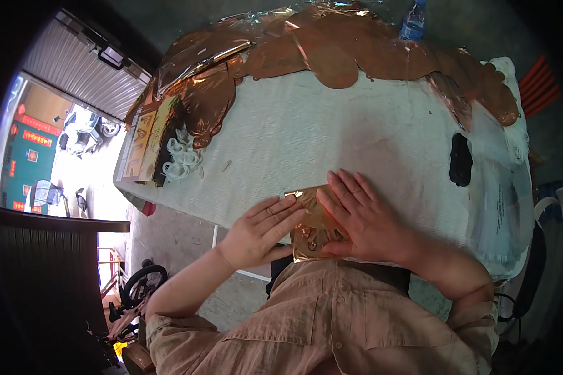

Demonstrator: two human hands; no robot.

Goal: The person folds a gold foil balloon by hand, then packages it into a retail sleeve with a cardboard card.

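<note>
A shiny copper-coloured foil sheet (314, 232) lies at the near edge of a table covered in white cloth (331, 134). My left hand (261, 230) lies flat with its fingers pressing on the sheet's left side. My right hand (361, 219) rests palm down over the sheet's right part, fingers spread and pointing away from me. Both hands hide much of the foil. Neither hand grips anything.
Many copper foil shapes (331, 47) are spread along the table's far side. Flat gold packets (149, 140) and white curled pieces (182, 156) sit at the left end. A black object (461, 160) and clear plastic sheets (500, 206) lie at right. A water bottle (413, 20) stands at the back.
</note>
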